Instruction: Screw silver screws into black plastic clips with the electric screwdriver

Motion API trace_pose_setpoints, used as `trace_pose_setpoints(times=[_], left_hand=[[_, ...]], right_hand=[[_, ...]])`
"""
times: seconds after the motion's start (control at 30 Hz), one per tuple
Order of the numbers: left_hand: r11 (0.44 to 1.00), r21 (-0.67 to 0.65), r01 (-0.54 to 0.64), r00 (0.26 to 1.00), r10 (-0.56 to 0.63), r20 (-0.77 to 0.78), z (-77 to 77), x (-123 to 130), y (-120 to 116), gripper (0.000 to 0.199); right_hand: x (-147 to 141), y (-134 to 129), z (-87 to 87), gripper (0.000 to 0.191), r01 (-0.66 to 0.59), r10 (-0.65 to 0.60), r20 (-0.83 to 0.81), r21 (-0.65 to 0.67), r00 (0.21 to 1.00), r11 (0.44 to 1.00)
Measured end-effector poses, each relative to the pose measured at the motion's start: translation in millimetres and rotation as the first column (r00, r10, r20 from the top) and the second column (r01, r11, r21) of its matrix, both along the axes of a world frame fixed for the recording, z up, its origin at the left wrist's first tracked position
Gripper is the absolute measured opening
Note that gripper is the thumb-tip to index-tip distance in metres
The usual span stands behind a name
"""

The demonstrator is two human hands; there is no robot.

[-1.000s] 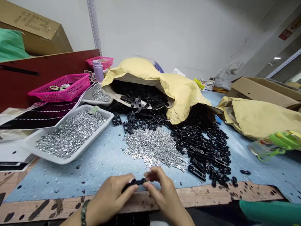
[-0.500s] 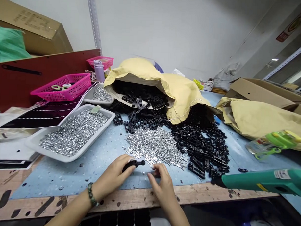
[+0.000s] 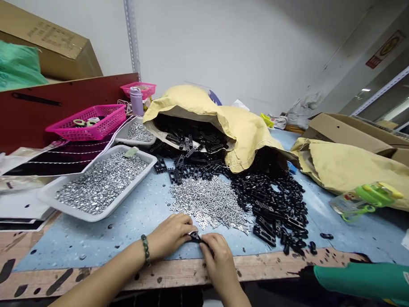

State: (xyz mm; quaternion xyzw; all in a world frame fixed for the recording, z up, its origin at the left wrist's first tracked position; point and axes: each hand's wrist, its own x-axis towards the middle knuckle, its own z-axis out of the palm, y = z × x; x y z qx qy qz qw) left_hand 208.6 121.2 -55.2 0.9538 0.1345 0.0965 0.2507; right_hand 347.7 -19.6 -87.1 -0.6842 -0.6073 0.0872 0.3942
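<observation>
As our two bare hands close together at the near side of a speckled pale-blue work mat (image 3: 87, 243), a small black plastic part (image 3: 195, 237) sits pinched between them, just in front of a heap of silver screws and washers (image 3: 207, 203). Our left hand (image 3: 170, 235), a green beaded bracelet (image 3: 145, 250) on its wrist, grasps one end of the part with curled fingers. Our right hand (image 3: 219, 263) clenches the other end, its fingertips (image 3: 206, 239) pressed against it. Those fingers cover most of the part, so its exact shape cannot be made out.

To the right of the silver heap lies a loose pile of black plastic strips (image 3: 272, 209), spilling from a crumpled yellow paper bag (image 3: 248, 132). To the left, a shallow white plastic tray (image 3: 129, 188) brims with silver nuts. Beyond it stand a perforated pink plastic basket (image 3: 108, 123) and a lilac water bottle (image 3: 137, 102). A second yellow paper bag (image 3: 344, 172) rests at right, beside a clear bottle with a green cap (image 3: 365, 199). A teal object (image 3: 364, 280) at the lower right edge is too blurred to name.
</observation>
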Motion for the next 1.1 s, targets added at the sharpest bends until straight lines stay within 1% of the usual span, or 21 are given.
trace_pose_setpoints(times=[0.1,0.13,0.2,0.27,0.3,0.37,0.43,0.5,0.53,0.6,0.67,0.7,0.73,0.77,0.8,0.87,0.93,0.97,1.0,1.03,1.1], left_hand=[[1.000,0.003,0.012,1.000,-0.012,-0.029,3.2,-1,-1,0.013],[1.000,0.001,0.015,0.999,-0.015,-0.037,4.5,-3,-2,0.013],[1.000,-0.012,0.011,0.999,-0.011,-0.050,6.2,-9,-4,0.016],[0.999,-0.038,0.001,0.999,-0.003,-0.054,5.8,-19,-7,0.021],[0.999,-0.051,-0.005,0.999,0.003,-0.050,4.9,-24,-8,0.023],[0.997,-0.062,-0.039,0.999,0.038,-0.017,3.5,-33,-11,0.027],[0.993,-0.068,-0.095,0.994,0.098,0.046,5.8,-35,-14,0.046],[0.982,-0.116,-0.150,0.981,0.162,0.105,14.9,-29,-19,0.054],[0.972,-0.167,-0.164,0.976,0.185,0.119,21.9,-22,-22,0.052],[0.937,-0.315,-0.154,0.976,0.193,0.099,38.4,-4,-26,0.047],[0.877,-0.471,-0.089,0.993,0.118,0.031,52.9,15,-28,0.044],[0.847,-0.530,-0.045,0.999,0.053,0.001,57.7,21,-27,0.039],[0.812,-0.583,-0.006,1.000,-0.008,-0.022,60.4,26,-26,0.031],[0.771,-0.637,0.012,0.998,-0.048,-0.040,61.0,28,-24,0.024],[0.718,-0.696,-0.003,0.997,-0.054,-0.059,59.9,27,-21,0.020],[0.564,-0.817,-0.117,0.992,0.033,-0.119,55.0,20,-16,0.021],[0.417,-0.879,-0.232,0.969,0.174,-0.174,50.3,11,-13,0.025],[0.380,-0.887,-0.261,0.955,0.235,-0.180,48.7,8,-12,0.025],[0.376,-0.886,-0.271,0.946,0.273,-0.174,47.7,5,-12,0.026],[0.399,-0.876,-0.271,0.943,0.292,-0.159,47.1,4,-11,0.028],[0.502,-0.824,-0.262,0.948,0.292,-0.124,46.2,3,-10,0.031]], right_hand=[[8,-1,4.2,0.020,-0.017,0.017,0.003,0.006,1.000,1.000],[16,-4,5.8,0.020,0.022,-0.022,0.019,0.026,1.000,0.999],[42,-12,8.1,0.023,0.204,-0.213,0.096,0.096,0.972,0.974],[75,-23,7.4,0.027,0.424,-0.455,0.237,0.172,0.859,0.889],[93,-30,5.7,0.028,0.489,-0.521,0.328,0.181,0.788,0.853],[121,-42,0.9,0.031,0.560,-0.563,0.477,0.167,0.674,0.812],[136,-47,-1.6,0.031,0.563,-0.549,0.545,0.162,0.634,0.810],[131,-45,3.5,0.029,0.497,-0.517,0.533,0.194,0.670,0.846],[121,-41,9.5,0.028,0.437,-0.481,0.504,0.213,0.717,0.874],[90,-31,26.0,0.029,0.248,-0.332,0.412,0.244,0.849,0.938],[55,-22,42.3,0.033,-0.044,-0.036,0.312,0.245,0.949,0.968],[41,-19,48.2,0.035,-0.166,0.089,0.275,0.274,0.957,0.947],[33,-16,51.9,0.035,-0.227,0.165,0.244,0.257,0.956,0.939],[31,-15,53.3,0.034,-0.237,0.187,0.221,0.226,0.957,0.945],[36,-14,52.5,0.034,-0.180,0.137,0.205,0.207,0.969,0.962],[63,-9,45.9,0.032,0.094,-0.127,0.193,0.171,0.973,0.981],[102,0,36.1,0.024,0.424,-0.440,0.198,0.119,0.876,0.898],[120,6,31.2,0.020,0.468,-0.479,0.208,0.103,0.853,0.878],[135,13,27.0,0.016,0.490,-0.496,0.220,0.086,0.840,0.868],[145,20,23.7,0.013,0.491,-0.494,0.230,0.073,0.838,0.868],[152,31,21.3,0.010,0.452,-0.452,0.233,0.057,0.861,0.890]])
